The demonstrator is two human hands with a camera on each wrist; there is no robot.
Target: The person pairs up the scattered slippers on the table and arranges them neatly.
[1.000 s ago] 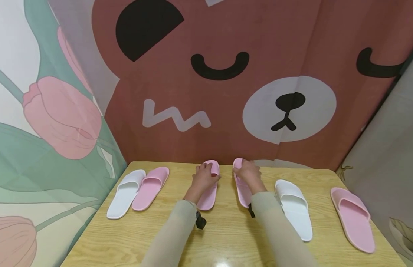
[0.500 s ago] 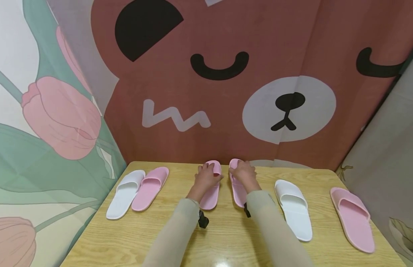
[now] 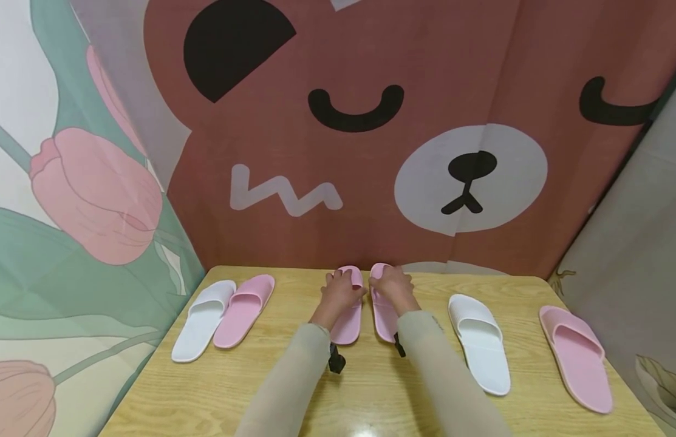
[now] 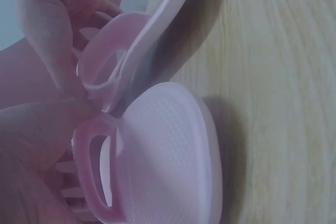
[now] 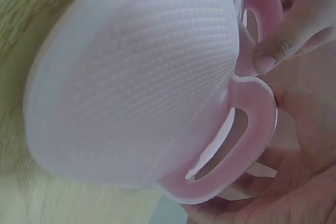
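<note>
Two pink slippers stand side by side at the back of the wooden table, toes toward the wall. My left hand [image 3: 338, 298] grips the left pink slipper [image 3: 346, 331] across its strap, the thumb on the inner side. Around the strap of the right pink slipper [image 3: 384, 321] curls my right hand [image 3: 395, 289]. In the left wrist view the two straps nearly meet, and the right slipper's sole [image 4: 157, 30] tilts up off the wood. From the right wrist, the textured footbed [image 5: 142, 82] fills the view, with fingers passing beneath the strap [image 5: 257, 129].
A white slipper [image 3: 201, 328] and a pink slipper [image 3: 242, 318] lie touching at the table's left. On the right lie another white slipper [image 3: 485, 352] and a pink one [image 3: 583, 370], set apart. A bear-print curtain [image 3: 365, 182] rises directly behind the table [image 3: 370, 394].
Both hands have moved toward each other with their pink slippers, narrowing the gap between them. The right slipper slid left and the left one slightly right. The other slippers stayed put.
</note>
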